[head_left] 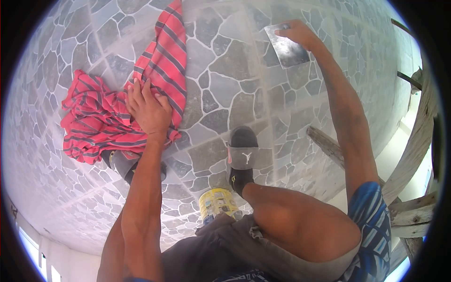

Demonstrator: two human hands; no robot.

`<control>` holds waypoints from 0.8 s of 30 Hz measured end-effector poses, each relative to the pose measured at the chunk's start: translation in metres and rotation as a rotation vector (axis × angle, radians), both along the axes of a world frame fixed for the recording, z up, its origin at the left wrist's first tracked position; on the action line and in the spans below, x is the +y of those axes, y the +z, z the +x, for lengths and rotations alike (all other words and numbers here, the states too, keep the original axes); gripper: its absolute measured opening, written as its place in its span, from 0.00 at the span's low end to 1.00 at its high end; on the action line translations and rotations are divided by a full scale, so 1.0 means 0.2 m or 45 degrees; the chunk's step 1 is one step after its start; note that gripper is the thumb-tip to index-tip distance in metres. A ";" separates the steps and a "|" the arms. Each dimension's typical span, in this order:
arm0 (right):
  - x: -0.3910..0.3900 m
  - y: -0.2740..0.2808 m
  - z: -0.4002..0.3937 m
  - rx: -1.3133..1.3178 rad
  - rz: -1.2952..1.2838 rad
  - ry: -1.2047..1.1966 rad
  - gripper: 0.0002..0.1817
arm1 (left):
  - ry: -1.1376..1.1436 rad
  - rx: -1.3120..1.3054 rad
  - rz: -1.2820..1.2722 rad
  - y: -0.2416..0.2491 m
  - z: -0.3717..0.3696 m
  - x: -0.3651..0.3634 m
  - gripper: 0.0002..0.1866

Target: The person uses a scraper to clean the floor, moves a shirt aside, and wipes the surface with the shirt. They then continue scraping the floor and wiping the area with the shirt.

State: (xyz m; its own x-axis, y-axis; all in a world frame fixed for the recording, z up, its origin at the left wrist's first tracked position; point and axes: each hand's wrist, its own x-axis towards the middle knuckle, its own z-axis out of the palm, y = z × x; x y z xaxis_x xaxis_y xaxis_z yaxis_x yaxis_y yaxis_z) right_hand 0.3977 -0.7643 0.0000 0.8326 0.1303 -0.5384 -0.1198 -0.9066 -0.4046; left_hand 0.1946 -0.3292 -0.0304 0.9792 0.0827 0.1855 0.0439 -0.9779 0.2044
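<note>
A red cloth (94, 115) with dark stripes lies bunched on the stone-patterned floor at the left, one part stretching up to the top edge. My left hand (149, 107) rests on the cloth near its fold, fingers bent and partly spread, pressing on the fabric. At the upper right, my right hand (297, 34) grips the top edge of a flat, shiny, grey rectangular sheet (291, 52), thumb over its face. The sheet is at the floor's surface; whether it touches the floor I cannot tell.
My sandaled foot (243, 148) stands in the middle, the other beside the cloth's lower edge. Between my legs is a yellow bucket (218, 202). A wooden pole (325, 144) points in from the right, where more rough wooden beams (413, 216) stand.
</note>
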 end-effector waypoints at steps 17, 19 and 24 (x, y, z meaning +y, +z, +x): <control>0.10 0.09 -0.07 -0.039 -0.043 0.142 0.26 | -0.020 -0.025 0.003 -0.01 -0.01 0.00 0.26; 0.07 0.03 -0.06 -0.090 0.044 0.175 0.26 | -0.001 -0.007 -0.004 -0.01 0.00 -0.01 0.26; -0.05 -0.02 -0.04 -0.009 -0.061 0.073 0.28 | -0.013 -0.013 0.000 -0.01 -0.03 -0.01 0.26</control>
State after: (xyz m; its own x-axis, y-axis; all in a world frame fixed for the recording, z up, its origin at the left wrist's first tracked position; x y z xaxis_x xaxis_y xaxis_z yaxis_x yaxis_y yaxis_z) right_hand 0.3887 -0.7746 -0.0031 0.8284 0.1522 -0.5391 -0.0641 -0.9303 -0.3611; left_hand 0.1882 -0.3305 -0.0329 0.9781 0.0728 0.1951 0.0320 -0.9783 0.2047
